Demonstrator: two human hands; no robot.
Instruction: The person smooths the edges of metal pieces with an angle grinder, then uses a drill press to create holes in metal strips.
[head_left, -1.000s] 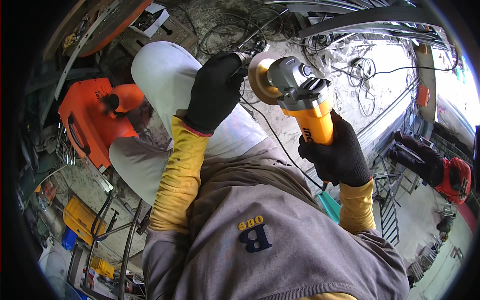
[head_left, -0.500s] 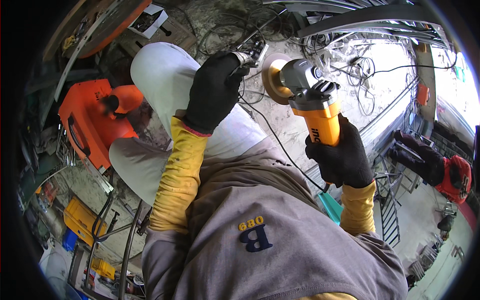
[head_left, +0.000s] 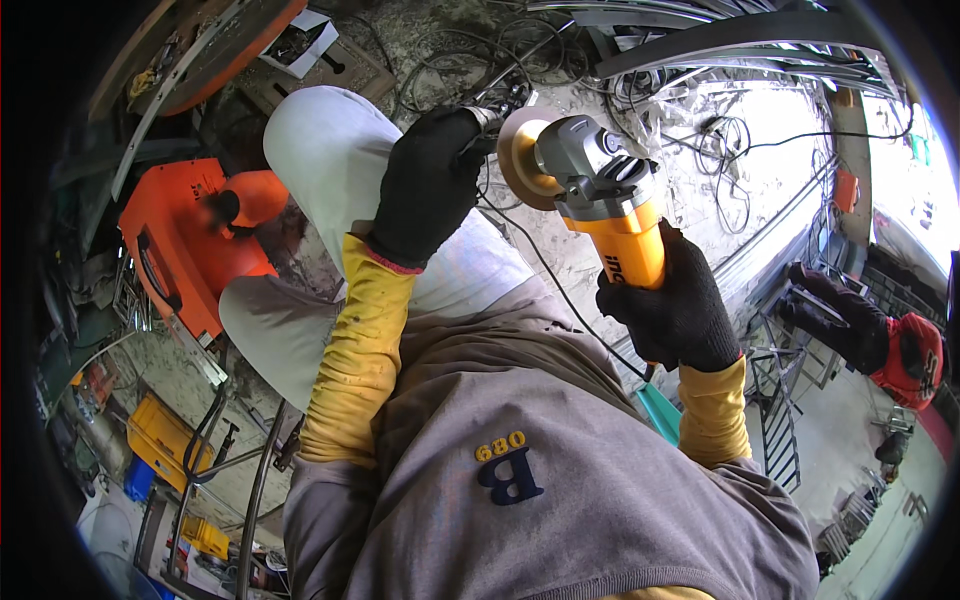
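My right hand [head_left: 672,305], in a black glove, is wrapped round the yellow body of an angle grinder [head_left: 618,235]. The grinder's grey head points up and left, and its round tan disc [head_left: 522,160] stands on edge. My left hand [head_left: 428,180], also black-gloved, is closed on a small metal piece [head_left: 490,115] that juts out past its fingers; its exact kind is hard to make out. The disc is right beside that piece, and I cannot tell whether they touch. A black cord [head_left: 560,285] passes between my arms.
An orange machine housing [head_left: 175,250] stands at the left. Long metal strips [head_left: 740,45] lie at the top right, with coiled cables [head_left: 735,150] below them. A yellow toolbox [head_left: 160,435] sits at the lower left. Another person in a red top [head_left: 910,358] is at the far right.
My right hand has moved left with the grinder, bringing the disc up to the metal piece. My left hand has stayed nearly in place.
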